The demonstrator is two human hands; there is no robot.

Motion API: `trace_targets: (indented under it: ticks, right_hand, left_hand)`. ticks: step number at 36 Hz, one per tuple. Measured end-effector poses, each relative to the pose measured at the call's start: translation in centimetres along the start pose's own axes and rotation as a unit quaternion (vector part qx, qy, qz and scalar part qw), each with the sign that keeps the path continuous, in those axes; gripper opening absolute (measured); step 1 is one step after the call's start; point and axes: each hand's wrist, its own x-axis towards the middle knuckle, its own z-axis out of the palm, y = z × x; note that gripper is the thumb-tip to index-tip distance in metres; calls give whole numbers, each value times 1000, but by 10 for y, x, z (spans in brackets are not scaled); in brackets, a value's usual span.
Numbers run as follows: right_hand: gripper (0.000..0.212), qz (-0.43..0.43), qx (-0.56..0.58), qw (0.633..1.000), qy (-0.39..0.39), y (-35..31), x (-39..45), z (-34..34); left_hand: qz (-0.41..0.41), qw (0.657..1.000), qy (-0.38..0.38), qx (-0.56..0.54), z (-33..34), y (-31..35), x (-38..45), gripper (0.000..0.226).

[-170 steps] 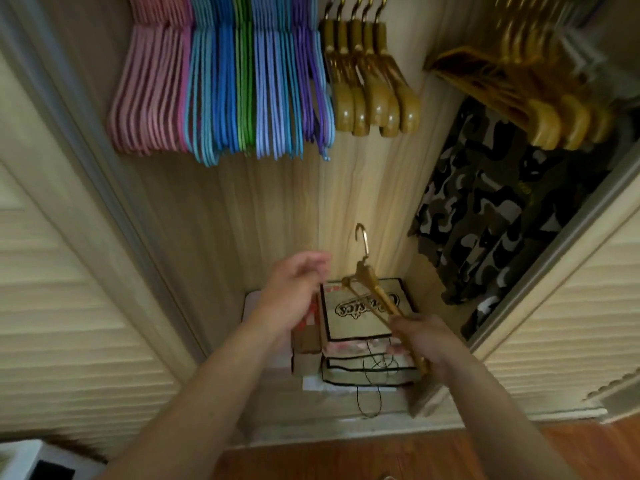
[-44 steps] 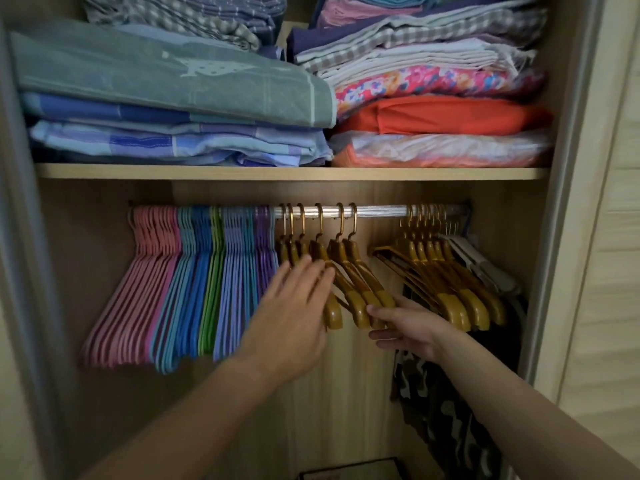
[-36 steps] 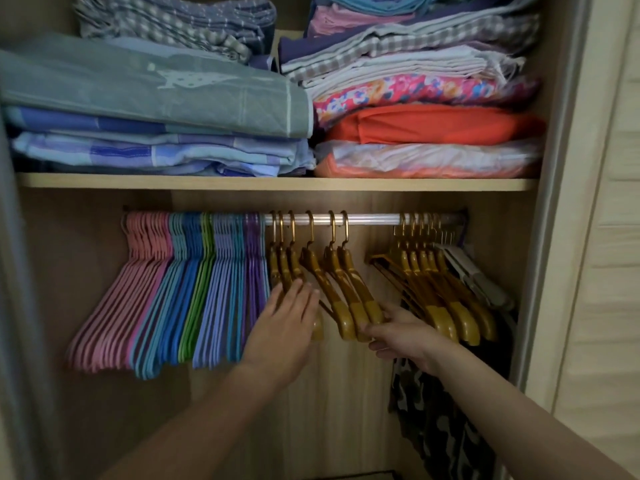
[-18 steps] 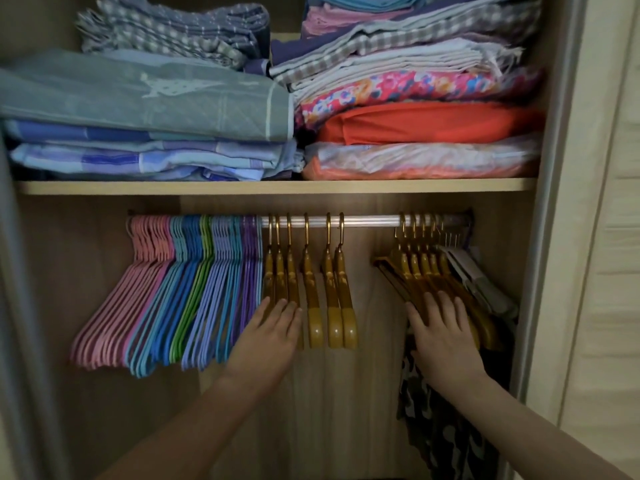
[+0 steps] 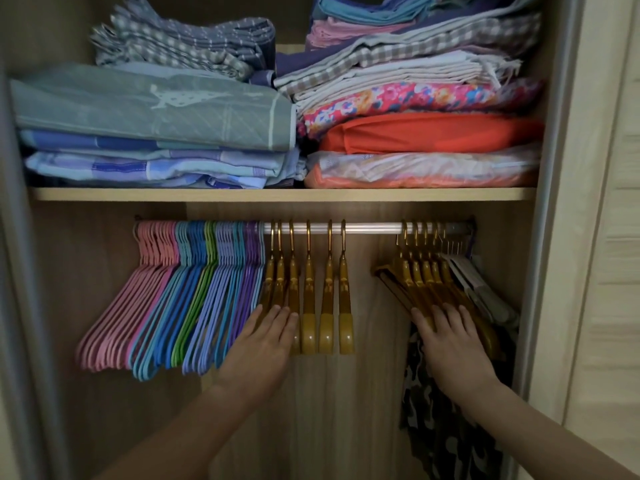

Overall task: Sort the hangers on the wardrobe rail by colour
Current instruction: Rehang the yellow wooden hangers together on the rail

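Here, left hand: fingers straight, resting flat on the middle gold hangers, gripping nothing.
Right hand: flat on the right gold group.
Handling: probably stiff, light; slide by the hooks.
Rail: behind, bare between groups.

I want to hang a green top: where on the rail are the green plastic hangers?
In the head view, the green plastic hangers hang left of centre on the metal rail, between blue hangers either side.

I see a wooden shelf crossing the wardrobe, folded bedding stacked on it. Right of the shelf, a pale louvred door stands. Light is dim.
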Motion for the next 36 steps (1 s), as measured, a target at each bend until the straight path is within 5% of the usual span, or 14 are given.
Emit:
trace_targets:
  ticks: [8, 16, 36]
  right_hand:
    - [73, 41, 211, 971, 108, -6, 0, -5]
    - [54, 161, 542, 824, 43, -16, 7, -34]
    - [44, 139, 553, 821, 29, -26, 18, -34]
  left_hand:
    - [-13, 1000, 18, 15, 0, 0, 5, 84]
    - [-22, 999, 17, 16, -2, 1, 3, 80]
    - [-8, 1000, 17, -1, -15, 12, 14, 78]
